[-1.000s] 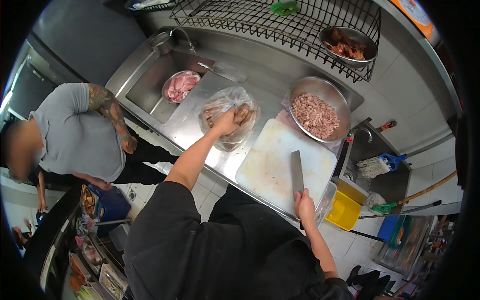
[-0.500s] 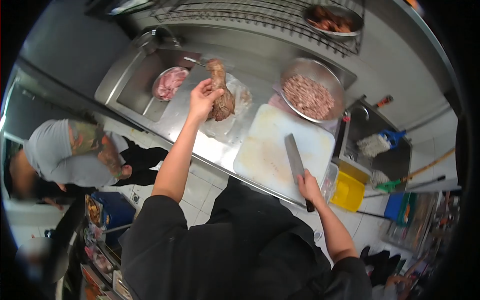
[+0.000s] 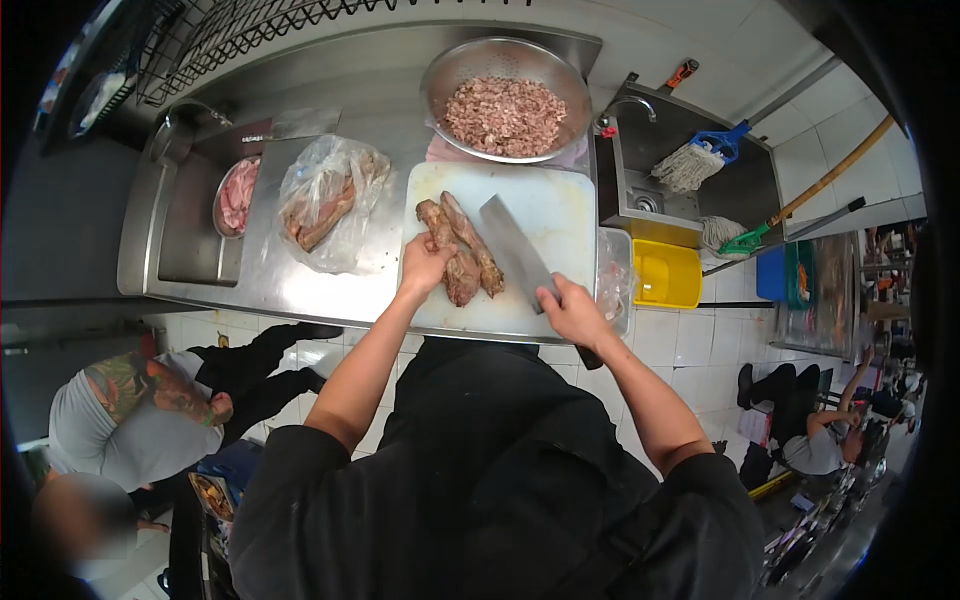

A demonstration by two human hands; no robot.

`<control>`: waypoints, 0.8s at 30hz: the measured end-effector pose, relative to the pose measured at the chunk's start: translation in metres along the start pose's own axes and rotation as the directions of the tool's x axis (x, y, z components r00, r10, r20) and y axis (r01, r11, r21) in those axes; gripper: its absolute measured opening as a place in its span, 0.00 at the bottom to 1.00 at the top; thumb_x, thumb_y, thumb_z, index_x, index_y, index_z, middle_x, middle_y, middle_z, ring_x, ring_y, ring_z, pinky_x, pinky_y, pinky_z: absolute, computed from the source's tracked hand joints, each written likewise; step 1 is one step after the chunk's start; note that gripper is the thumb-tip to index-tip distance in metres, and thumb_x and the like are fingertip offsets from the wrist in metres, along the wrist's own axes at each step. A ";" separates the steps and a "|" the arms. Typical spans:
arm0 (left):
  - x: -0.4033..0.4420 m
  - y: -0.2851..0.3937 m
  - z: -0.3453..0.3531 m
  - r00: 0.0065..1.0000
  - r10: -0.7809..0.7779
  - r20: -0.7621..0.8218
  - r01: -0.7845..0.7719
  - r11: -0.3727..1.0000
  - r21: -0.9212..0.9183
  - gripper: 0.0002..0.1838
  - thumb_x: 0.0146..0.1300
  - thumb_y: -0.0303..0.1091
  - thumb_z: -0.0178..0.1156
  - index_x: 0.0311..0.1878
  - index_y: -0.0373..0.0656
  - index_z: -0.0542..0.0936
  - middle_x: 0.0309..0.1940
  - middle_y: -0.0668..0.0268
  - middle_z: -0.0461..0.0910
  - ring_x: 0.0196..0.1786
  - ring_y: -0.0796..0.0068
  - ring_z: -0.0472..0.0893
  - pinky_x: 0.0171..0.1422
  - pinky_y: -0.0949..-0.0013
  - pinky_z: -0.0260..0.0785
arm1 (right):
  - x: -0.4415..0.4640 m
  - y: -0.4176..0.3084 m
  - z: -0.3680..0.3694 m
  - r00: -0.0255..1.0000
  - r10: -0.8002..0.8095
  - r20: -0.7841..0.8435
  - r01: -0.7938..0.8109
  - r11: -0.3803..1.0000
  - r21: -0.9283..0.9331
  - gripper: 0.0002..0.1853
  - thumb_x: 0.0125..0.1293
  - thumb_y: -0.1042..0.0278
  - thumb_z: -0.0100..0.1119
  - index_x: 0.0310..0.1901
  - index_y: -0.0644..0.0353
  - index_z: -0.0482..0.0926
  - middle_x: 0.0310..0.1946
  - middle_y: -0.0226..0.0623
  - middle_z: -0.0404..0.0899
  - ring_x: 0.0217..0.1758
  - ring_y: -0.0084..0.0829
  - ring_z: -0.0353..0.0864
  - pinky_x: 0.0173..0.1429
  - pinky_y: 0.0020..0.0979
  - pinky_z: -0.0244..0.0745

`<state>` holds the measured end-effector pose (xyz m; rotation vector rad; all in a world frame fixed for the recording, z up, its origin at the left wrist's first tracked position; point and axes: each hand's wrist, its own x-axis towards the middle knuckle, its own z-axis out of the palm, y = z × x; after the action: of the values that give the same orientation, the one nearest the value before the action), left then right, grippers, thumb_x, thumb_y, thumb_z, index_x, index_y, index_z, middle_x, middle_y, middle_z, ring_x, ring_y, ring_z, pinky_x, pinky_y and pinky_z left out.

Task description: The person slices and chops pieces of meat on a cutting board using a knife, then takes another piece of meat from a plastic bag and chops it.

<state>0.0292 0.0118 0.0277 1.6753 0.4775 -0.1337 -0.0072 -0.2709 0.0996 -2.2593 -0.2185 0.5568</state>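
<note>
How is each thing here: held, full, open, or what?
Brown meat: two pieces on cutting board, left hand holding one
Cleaver: held in right hand
Clear bag: more meat inside
Big bowl: part-filled with chopped meat
Sink bowl: holding pink meat
Yellow tub: open

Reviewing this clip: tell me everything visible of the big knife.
The knife has a broad, flat, grey blade that looks like metal, and a dark handle, mostly covered by the right grip closed around it. The blade slants forward and left over the white cutting board, right of two meat pieces and apart from them. Whether it touches the board is unclear.
</note>
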 end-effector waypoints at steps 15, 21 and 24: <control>0.032 0.042 -0.094 0.974 0.016 0.224 0.011 0.993 -0.118 0.19 0.62 0.25 0.67 0.57 0.31 0.79 0.42 0.62 0.86 0.40 0.74 0.86 0.46 0.70 0.79 | -0.003 0.015 0.019 0.999 0.014 0.032 -0.011 0.996 -0.094 0.17 0.74 0.61 0.54 0.44 0.71 0.73 0.32 0.69 0.81 0.39 0.68 0.82 0.46 0.57 0.75; 0.011 0.017 -0.024 0.975 0.062 0.212 0.051 0.871 -0.488 0.16 0.64 0.24 0.68 0.54 0.31 0.79 0.41 0.62 0.87 0.43 0.75 0.85 0.51 0.72 0.77 | 0.007 -0.027 -0.005 0.996 -0.022 -0.089 0.032 0.994 0.105 0.19 0.74 0.58 0.55 0.43 0.72 0.74 0.31 0.66 0.81 0.37 0.64 0.82 0.43 0.52 0.76; 0.002 -0.005 0.002 0.986 -0.061 0.157 0.101 0.961 -0.259 0.17 0.63 0.24 0.70 0.54 0.30 0.79 0.42 0.61 0.86 0.45 0.75 0.85 0.51 0.71 0.77 | 0.008 -0.026 -0.017 0.998 -0.022 -0.060 0.021 1.000 -0.019 0.19 0.73 0.58 0.55 0.47 0.73 0.75 0.33 0.67 0.82 0.40 0.65 0.83 0.46 0.52 0.76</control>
<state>0.0292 0.0105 0.0219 1.3721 0.4323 -0.2419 0.0083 -0.2618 0.1266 -2.2856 -0.2184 0.4769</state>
